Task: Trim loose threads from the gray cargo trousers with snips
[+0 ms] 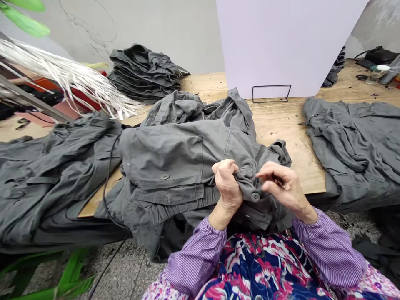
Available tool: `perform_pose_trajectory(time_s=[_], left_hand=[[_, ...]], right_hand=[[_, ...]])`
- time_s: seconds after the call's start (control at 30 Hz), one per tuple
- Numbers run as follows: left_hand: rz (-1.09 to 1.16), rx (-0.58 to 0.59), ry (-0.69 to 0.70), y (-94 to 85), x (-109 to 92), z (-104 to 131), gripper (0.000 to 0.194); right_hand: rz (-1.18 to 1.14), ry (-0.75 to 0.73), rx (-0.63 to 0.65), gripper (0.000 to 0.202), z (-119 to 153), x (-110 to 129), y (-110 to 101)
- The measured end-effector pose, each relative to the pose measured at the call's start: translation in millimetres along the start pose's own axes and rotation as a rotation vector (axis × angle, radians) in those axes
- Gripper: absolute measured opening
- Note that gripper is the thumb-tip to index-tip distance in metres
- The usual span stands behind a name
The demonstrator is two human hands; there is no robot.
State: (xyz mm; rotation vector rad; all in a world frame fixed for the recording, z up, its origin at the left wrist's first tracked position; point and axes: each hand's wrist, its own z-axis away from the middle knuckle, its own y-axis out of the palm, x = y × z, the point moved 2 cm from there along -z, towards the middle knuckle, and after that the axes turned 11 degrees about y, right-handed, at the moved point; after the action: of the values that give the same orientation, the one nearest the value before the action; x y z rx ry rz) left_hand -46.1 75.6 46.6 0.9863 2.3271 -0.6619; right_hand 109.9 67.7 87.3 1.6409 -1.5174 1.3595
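- the grey garment (162, 150) lies across the middle of the frame, draped over the front edge of the wooden tabletop (275, 121) toward the person.
- its cloth is matt dark grey, creased and rumpled, with stitched seams, and it is bunched most tightly around the hands.
- a gathered band (184, 206) runs along its lower part, just below a stitched flap (175, 194).
- one dark round button (165, 176) sits above the flap, left of centre; a second button (255, 197) shows between the hands.
- left hand (228, 185): its grip is closed, pinching a bunched fold of the garment.
- right hand (283, 185): thumb and fingers are curled near each other beside that fold; i cannot tell whether its grip pinches anything.
- a clear jar (377, 75) with a white lid stands at the upper right of the frame; its contents are too small to make out.
- a folded grey stack (143, 75) sits at the upper left of centre, right of the white strips (78, 79).
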Motion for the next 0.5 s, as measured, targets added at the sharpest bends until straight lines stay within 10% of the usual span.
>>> perform_pose_trajectory(time_s=[0.3,0.5], left_hand=[[0.0,-0.023,0.138,-1.7,-8.9,1.8,0.036],[-0.039,0.001,0.212,-1.0,-10.1,2.4,0.036]], right_hand=[[0.137,-0.071,0.171,0.009,-35.7,5.5,13.9],[-0.219,0.24,0.059,0.021,-31.0,-1.9,13.7]])
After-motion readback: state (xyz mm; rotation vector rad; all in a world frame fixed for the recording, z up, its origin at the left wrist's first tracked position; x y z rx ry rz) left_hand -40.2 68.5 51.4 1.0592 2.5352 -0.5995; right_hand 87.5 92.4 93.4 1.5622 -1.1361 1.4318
